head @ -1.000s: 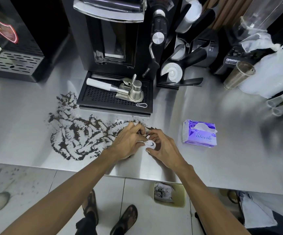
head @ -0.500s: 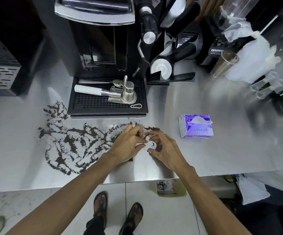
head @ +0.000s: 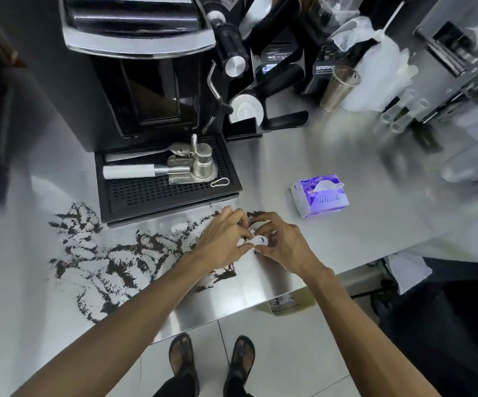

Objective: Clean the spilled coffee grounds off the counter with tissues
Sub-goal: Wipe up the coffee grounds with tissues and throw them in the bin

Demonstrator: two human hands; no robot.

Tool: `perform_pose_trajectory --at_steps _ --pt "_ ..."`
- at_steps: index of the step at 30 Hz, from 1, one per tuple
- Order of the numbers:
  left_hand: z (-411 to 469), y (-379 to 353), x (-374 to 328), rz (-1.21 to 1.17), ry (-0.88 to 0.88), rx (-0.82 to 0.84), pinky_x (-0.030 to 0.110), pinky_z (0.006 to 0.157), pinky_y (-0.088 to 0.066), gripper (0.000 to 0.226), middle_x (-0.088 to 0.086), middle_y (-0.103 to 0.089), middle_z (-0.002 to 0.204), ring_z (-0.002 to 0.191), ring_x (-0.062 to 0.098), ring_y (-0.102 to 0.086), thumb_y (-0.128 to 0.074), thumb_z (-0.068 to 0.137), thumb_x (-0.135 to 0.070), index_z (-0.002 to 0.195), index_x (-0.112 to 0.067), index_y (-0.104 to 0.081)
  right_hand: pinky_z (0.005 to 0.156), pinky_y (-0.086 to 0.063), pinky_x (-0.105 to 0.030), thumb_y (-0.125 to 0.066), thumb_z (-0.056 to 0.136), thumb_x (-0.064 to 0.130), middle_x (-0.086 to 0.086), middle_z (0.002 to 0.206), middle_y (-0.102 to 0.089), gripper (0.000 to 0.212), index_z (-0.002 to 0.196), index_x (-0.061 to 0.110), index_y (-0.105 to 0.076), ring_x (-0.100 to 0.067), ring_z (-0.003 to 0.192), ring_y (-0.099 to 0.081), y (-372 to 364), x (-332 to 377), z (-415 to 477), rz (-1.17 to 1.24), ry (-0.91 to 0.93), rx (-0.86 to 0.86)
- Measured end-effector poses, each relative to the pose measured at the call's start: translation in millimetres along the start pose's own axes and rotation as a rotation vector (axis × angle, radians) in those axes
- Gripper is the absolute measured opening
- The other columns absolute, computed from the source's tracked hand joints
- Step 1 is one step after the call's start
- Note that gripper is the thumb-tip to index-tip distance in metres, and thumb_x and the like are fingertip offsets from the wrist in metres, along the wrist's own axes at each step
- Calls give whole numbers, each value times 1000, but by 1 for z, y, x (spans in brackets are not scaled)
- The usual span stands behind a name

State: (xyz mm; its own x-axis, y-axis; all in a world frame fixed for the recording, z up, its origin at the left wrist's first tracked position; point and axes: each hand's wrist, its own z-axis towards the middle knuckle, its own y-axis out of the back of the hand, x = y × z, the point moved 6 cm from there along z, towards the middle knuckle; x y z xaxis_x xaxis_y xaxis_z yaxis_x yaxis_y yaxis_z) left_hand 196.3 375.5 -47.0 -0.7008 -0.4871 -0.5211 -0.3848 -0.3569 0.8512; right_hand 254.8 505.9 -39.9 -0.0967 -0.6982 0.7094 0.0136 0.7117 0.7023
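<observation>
**Both hands pinched on one tissue at the front of the counter**

Your left hand (head: 223, 241) and right hand (head: 282, 244) meet over the counter (head: 332, 150), close to its front edge and just in front of the drip tray (head: 163, 190). Between them you hold a small crumpled tissue (head: 256, 241): fingers curled in from both sides, thumbs and fingertips of each hand nipping it. Only a white scrap with a dark mark shows between your fingers; the rest is hidden, so you cannot tell how much it holds.

The grounds (head: 123, 253) lie spread in dark streaks over the counter's left front area, from beside the tray's left corner out toward the front edge. The spill runs right up to and under your left hand, and a few specks sit just beyond your fingertips near the tray's front right corner. The steel to the right of your hands looks bare and shiny.

The tissue pack (head: 321, 194), purple with a white sheet sticking out of the top, stands to the right of your hands, apart from them and further back from the edge.

On the tray lie a portafilter (head: 143, 171) with a white handle and a small metal jug (head: 203, 164). The coffee machine (head: 134, 67) rises behind it. A metal cup (head: 338, 88) stands toward the back right, beside a white plastic bag (head: 381, 70).

Below the front edge you see your sandalled feet (head: 212, 365) on the tiled floor, and a bin (head: 285, 302) partly hidden under the counter.
</observation>
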Motion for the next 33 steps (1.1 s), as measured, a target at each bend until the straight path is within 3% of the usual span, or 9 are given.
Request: perform_pose_trajectory --at_steps 9,18,24,33 --pt "4 -5 -2 36 -31 -45 33 90 -40 26 -12 -53 109 100 12 -38 -68 84 -39 105 -24 -71 65 -40 -2 -82 68 8 14 84 -66 63 122 18 -51 8 65 -59 -3 -1 -5 -15 -46 -90" --pt "8 -10 -11 22 -8 -124 35 78 -45 28 -12 -69 103 87 14 -40 -72 82 -34 108 -22 -73 63 -41 -7 -81 68 13 11 82 -70 59 115 20 -47 3 63 -58 8 -3 -13 29 -27 -144" --pt "20 -11 -58 -31 -53 -192 28 71 -37 22 -9 -71 99 82 11 -33 -73 84 -28 103 -19 -75 66 -43 -8 -79 70 13 7 84 -69 54 113 18 -48 1 68 -58 49 -17 -38 27 3 -199" --pt "39 -58 -170 -57 -68 -222 29 70 -43 21 -2 -72 98 88 19 -45 -71 83 -24 101 -15 -75 68 -42 -12 -75 71 17 4 84 -67 51 113 22 -46 -10 75 -58 122 -75 -120 32 -22 -231"
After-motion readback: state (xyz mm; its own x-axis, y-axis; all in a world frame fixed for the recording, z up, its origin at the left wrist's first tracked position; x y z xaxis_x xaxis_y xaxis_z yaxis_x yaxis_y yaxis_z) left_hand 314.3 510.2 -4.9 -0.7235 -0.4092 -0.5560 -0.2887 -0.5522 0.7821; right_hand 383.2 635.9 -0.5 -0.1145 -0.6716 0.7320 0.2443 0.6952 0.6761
